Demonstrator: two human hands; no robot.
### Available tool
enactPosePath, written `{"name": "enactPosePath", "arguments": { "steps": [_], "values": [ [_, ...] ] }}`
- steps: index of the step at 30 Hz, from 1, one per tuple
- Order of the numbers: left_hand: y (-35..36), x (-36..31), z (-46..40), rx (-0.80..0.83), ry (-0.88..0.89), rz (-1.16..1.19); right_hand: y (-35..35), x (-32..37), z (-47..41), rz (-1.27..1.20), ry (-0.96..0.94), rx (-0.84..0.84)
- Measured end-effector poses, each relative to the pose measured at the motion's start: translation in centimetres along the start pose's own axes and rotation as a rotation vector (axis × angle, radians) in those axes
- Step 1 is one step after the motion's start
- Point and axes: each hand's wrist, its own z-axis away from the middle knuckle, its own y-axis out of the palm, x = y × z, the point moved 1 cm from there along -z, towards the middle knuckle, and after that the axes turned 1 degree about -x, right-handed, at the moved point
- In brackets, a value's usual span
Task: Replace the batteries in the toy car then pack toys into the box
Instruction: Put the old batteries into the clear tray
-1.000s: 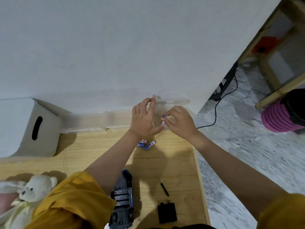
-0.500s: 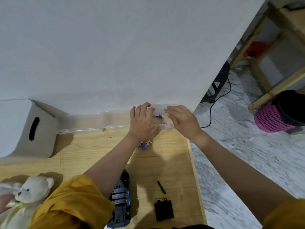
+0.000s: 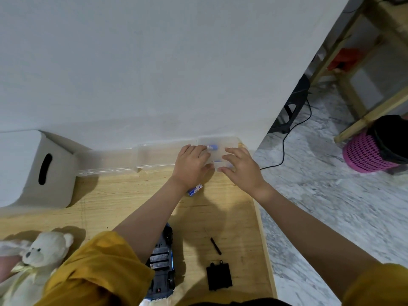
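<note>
My left hand [image 3: 192,166] and my right hand [image 3: 240,166] lie side by side on a small clear plastic case [image 3: 220,143] against the wall, fingers fairly straight and pressing on its top. Blue batteries [image 3: 213,147] show through the case. Loose blue-and-white batteries [image 3: 195,189] lie on the wooden table just below my left wrist. The toy car [image 3: 162,261] lies upside down near me with its battery bay uncovered, partly hidden by my left arm. Its black battery cover [image 3: 218,276] and a thin black tool [image 3: 215,246] lie to its right.
A white box with a handle slot [image 3: 37,171] stands at the back left. Long clear trays [image 3: 132,157] run along the wall. A cream teddy bear [image 3: 42,257] lies at the front left. The table's right edge [image 3: 262,228] drops to a marble floor with a pink basket [image 3: 366,155].
My right hand was pinching a blue battery above the case; that battery is now out of its fingers. Both hands have come down flat on the clear case.
</note>
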Motion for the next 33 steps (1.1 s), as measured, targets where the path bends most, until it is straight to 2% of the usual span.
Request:
{"name": "enactPosePath", "arguments": {
  "steps": [13,17,20,22,25,28,33],
  "values": [
    [-0.1,0.3,0.2,0.030,0.020,0.032,1.6,-0.4,0.0,0.160,-0.115,-0.187],
    [0.0,0.2,0.7,0.120,-0.041,0.064,1.6,-0.4,0.2,0.129,-0.087,-0.154],
    [-1.4,-0.2,0.5,0.278,-0.110,0.170,1.2,0.3,0.2,0.080,-0.008,-0.097],
    [-2.6,-0.5,0.8,0.382,-0.136,0.243,0.9,1.0,0.6,0.103,-0.021,-0.078],
    [-4.3,-0.6,2.7,0.370,-0.236,0.353,0.9,2.5,2.1,0.129,-0.086,-0.099],
    [-6.4,-0.7,6.0,0.287,-0.368,0.411,1.9,4.4,3.7,0.066,-0.138,-0.010],
    [-9.3,-0.5,13.4,0.262,-0.484,0.393,4.5,7.9,4.0,0.001,-0.148,0.274]
  ]
}}
